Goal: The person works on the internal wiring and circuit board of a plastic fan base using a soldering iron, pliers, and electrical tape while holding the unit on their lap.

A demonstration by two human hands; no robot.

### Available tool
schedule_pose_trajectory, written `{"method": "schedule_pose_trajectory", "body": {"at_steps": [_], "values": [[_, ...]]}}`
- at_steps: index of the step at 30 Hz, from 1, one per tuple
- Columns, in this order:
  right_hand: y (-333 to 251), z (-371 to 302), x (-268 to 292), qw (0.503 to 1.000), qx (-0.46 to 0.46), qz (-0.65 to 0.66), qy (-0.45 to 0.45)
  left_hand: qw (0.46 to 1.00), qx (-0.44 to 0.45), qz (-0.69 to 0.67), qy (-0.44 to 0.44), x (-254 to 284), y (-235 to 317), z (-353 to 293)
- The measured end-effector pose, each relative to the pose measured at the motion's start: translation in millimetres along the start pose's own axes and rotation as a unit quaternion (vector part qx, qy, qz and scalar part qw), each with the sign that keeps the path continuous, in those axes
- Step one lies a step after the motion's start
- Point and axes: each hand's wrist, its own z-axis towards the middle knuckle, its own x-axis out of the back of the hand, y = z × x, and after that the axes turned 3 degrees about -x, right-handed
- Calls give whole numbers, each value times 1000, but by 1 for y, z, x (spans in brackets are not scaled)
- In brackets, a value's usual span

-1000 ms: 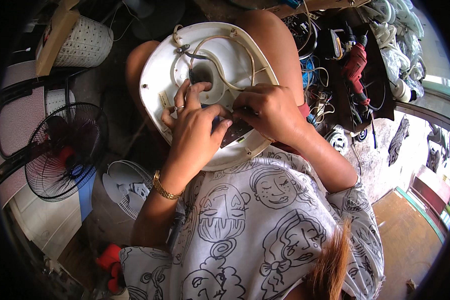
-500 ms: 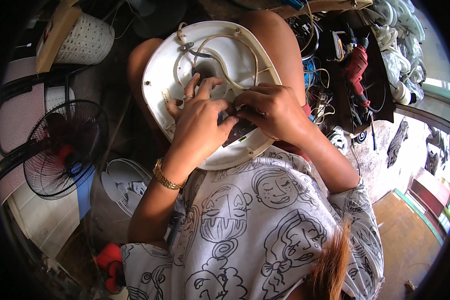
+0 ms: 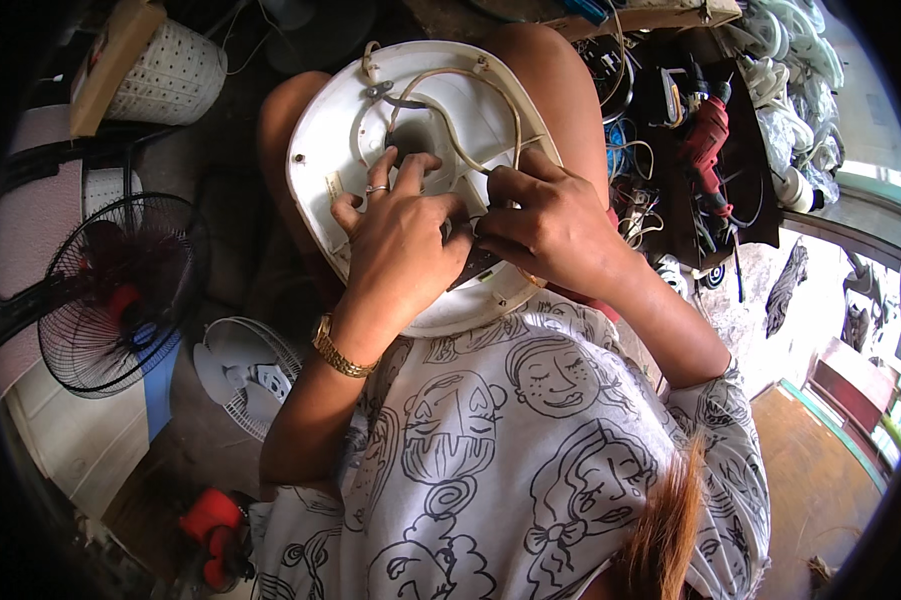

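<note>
A white plastic fan base (image 3: 315,130), hollow side up, lies across my lap. A beige cord (image 3: 515,115) loops inside it, and a grey lead crosses near its far end. Within the near half sits a dark flat part (image 3: 482,262), mostly hidden by my fingers. My left hand (image 3: 400,235) pinches at this part with thumb and index finger; its other fingers spread over the base beside the round hollow. Close against it, my right hand (image 3: 550,220) has its fingers bent together at the part's edge. What those fingertips grip is too small and covered to make out.
A black-caged fan (image 3: 120,295) stands at left, near a pale fan grille (image 3: 250,375). A red power drill (image 3: 707,150) lies in a dark tray at right, among wires. White bagged parts (image 3: 795,90) fill the far right; a white perforated basket (image 3: 170,80) stands far left.
My right hand's fingers have curled slightly and shifted on the dark part, covering more of it. The left hand stays nearly in place. The view has shifted a little.
</note>
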Motion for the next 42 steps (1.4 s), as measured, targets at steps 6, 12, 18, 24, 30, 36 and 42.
{"method": "schedule_pose_trajectory", "body": {"at_steps": [6, 12, 18, 24, 30, 36, 42], "values": [[-1, 7, 1, 1000, 9, 6, -26, 1000, 1, -14, 16, -2, -1, -2], [-4, 15, 0, 998, 5, -12, -56, 999, 5, -18, 33, -4, -1, -4], [-10, 12, -1, 997, -11, -46, -65, 999, 7, -25, 42, -6, -2, -6], [-7, -14, -3, 999, -25, -29, 36, 999, 6, -35, 37, -4, -2, -7], [-15, -24, 6, 999, -26, -30, 27, 999, 6, -42, 30, -4, -3, -6], [-18, -23, 4, 998, -47, -41, 7, 998, 1, -43, 46, -5, -3, -7], [-20, -13, 6, 996, -35, -76, -15, 998, -1, -38, 49, -6, -4, -8]]}}
